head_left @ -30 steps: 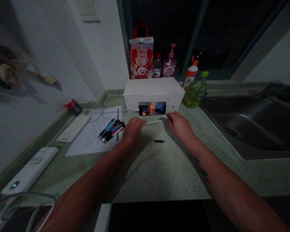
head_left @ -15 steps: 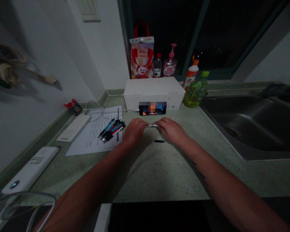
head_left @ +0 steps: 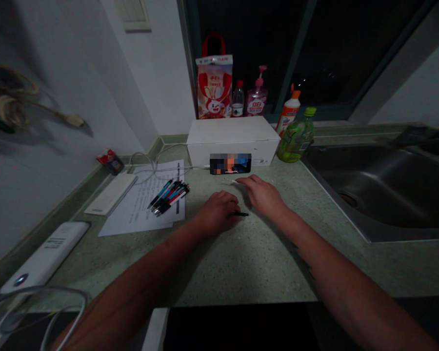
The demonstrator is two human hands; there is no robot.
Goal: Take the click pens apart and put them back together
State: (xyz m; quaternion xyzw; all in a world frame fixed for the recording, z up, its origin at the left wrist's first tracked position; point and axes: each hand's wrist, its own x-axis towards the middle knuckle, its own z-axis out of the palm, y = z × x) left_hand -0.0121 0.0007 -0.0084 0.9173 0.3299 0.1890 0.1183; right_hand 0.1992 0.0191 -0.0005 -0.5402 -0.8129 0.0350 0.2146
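Observation:
On the speckled green counter (head_left: 241, 263), my left hand (head_left: 219, 212) rests knuckles up with its fingers curled on the end of a small black pen part (head_left: 240, 214). My right hand (head_left: 261, 195) lies just behind it, fingers closed on a thin white pen tube (head_left: 231, 181) that sticks out to the left. A bundle of several pens (head_left: 168, 195), blue, black and red, lies on a printed sheet of paper (head_left: 139, 214) to the left of both hands.
A white box (head_left: 232, 139) with a phone (head_left: 230, 164) leaning on it stands behind the hands. Bottles and a red bag line the window sill. A green bottle (head_left: 296, 136) stands beside a steel sink (head_left: 388, 190) at right. White devices and cables lie at left.
My left hand let go of the white tube and came back toward me onto the black part. My right hand slid left along the tube and now holds it alone.

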